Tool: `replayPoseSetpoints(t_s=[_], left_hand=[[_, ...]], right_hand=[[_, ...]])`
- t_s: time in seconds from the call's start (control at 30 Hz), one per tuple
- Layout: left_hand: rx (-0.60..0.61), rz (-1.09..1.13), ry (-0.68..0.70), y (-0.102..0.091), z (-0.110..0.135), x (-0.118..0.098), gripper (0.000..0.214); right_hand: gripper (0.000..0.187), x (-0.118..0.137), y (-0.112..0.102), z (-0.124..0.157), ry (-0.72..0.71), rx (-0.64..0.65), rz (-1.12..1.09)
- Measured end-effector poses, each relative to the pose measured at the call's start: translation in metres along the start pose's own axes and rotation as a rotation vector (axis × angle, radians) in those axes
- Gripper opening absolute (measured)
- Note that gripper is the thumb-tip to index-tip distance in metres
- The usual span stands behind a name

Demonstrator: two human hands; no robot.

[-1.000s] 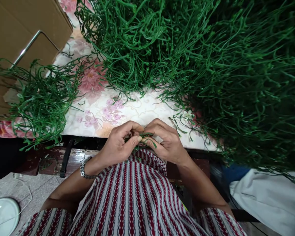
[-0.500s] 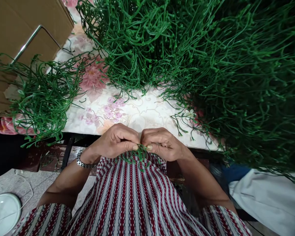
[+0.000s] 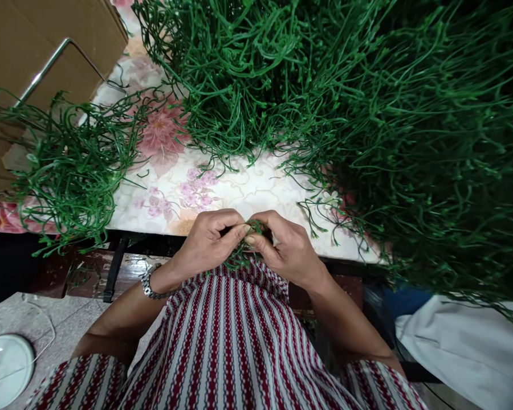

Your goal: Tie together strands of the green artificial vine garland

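My left hand (image 3: pixel 216 239) and my right hand (image 3: pixel 284 245) meet at the front edge of the table. Thumbs and forefingers of both pinch a small piece of green plastic-looking stems (image 3: pixel 256 228). Part of the piece hangs below the fingers over my striped apron; the rest is hidden by the hands. Beyond them a large heap of the same thin green stems (image 3: pixel 248 74) covers the back and right of the table. A smaller pile of green stems (image 3: pixel 72 165) lies to the left, partly hanging over the edge.
A floral tablecloth (image 3: pixel 248 191) covers the table. At the upper left stands a cardboard box (image 3: pixel 38 40) beside a bent metal rod (image 3: pixel 47 65). A round white object (image 3: pixel 6 364) with a cord is on the floor at lower left. White cloth (image 3: pixel 465 341) lies at lower right.
Both hands have risen slightly toward the table edge, still pinching the green piece. The fingers have shifted, and the right thumb and forefinger now spread around part of it.
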State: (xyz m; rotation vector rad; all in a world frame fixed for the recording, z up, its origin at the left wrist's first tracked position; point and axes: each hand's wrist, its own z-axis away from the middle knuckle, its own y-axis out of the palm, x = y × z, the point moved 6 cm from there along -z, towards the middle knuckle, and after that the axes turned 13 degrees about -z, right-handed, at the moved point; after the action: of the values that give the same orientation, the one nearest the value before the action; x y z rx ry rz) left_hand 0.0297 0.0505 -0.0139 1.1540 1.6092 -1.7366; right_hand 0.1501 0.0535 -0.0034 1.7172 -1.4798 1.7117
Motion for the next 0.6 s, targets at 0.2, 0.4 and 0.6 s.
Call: replayPoseSetpoints(t_s=[0.2, 0.4, 0.6], left_hand=[[0.109, -0.025, 0.057, -0.001, -0.001, -0.007, 0.024], [0.525, 0.113, 0.240, 0.010, 0.004, -0.019, 0.030], [0.655, 0.398, 0.330, 0.008, 0.011, -0.020, 0.025]], right_hand=[[0.014, 0.003, 0.000, 0.000, -0.013, 0.089, 0.113], [0.024, 0.001, 0.008, -0.001, -0.148, 0.421, -0.379], [0.020, 0.011, 0.003, 0.007, -0.250, 0.476, -0.667]])
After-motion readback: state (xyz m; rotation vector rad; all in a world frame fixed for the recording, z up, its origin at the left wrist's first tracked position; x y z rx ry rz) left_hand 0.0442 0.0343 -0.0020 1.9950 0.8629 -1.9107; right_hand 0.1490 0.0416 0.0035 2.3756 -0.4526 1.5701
